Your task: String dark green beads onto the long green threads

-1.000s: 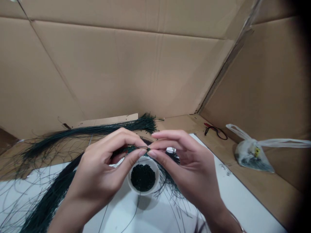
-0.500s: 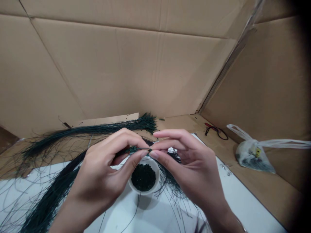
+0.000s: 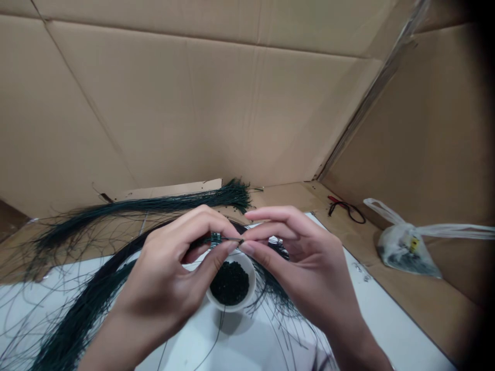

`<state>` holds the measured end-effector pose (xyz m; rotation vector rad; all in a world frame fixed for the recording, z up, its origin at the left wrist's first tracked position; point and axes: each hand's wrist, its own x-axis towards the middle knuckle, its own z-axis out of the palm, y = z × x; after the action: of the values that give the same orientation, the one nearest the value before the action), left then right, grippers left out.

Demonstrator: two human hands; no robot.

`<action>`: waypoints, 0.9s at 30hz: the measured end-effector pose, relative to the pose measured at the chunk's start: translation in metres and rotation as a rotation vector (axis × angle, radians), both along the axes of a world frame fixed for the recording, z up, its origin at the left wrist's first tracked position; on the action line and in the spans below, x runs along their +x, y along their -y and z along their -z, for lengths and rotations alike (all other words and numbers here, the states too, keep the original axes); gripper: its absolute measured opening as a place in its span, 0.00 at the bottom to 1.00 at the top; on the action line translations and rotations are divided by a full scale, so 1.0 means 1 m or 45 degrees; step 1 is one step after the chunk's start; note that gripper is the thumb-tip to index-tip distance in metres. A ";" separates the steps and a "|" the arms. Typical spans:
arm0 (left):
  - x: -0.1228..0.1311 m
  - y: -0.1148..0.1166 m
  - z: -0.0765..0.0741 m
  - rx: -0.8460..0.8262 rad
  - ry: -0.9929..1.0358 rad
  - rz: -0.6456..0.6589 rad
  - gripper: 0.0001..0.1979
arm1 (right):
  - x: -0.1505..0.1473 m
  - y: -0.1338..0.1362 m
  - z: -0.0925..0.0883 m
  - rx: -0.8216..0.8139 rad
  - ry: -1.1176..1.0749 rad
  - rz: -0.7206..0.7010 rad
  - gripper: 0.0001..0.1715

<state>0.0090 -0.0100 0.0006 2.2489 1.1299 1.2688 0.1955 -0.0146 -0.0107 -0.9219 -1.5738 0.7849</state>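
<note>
Being pinched between two bare hands, a thin dark green wire [image 3: 229, 239] was held just above a small round white bowl [image 3: 252, 294], with a tiny green bead [image 3: 215, 237] seated on it close to the left hand [image 3: 162, 273]. The wire was grasped by the thumb and forefinger [image 3: 226, 247] of that hand, the remaining fingers being curled loosely behind, while its tip was gripped by the thumb and forefinger [image 3: 247, 248] of the right hand [image 3: 309, 268], the other fingers being bent inward. The two pairs of fingertips were held almost touching. Small dark green beads [image 3: 230, 282] were heaped in the bowl, which was stood on a flat white surface [image 3: 390, 330]. A thick sheaf of dark green wires [image 3: 77, 319] was curved across that surface from the lower left, and its loose strands were spread around the bowl. A second long sheaf of dark green wires [image 3: 154, 207] was laid behind the hands on a brown cardboard base [image 3: 425, 304]. A knotted clear plastic bag [image 3: 406, 256] and a coiled red and black cable [image 3: 347, 211] were placed to the right, before tan cardboard walls [image 3: 193, 103].
</note>
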 end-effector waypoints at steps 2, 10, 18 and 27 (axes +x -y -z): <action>0.000 -0.001 0.000 -0.015 0.017 0.002 0.06 | 0.000 0.000 0.001 0.000 0.002 -0.005 0.13; -0.007 0.000 0.002 -0.096 0.048 0.046 0.05 | -0.001 0.001 0.002 0.067 -0.015 0.011 0.08; -0.009 0.005 0.003 -0.163 0.049 0.022 0.07 | -0.002 0.001 0.002 0.082 -0.034 -0.022 0.14; -0.007 0.004 0.000 -0.239 0.121 0.061 0.03 | -0.002 0.002 0.002 0.071 -0.036 -0.016 0.15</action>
<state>0.0022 -0.0140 0.0008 2.0451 1.1051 1.1855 0.1936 -0.0168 -0.0130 -0.8581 -1.5706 0.7565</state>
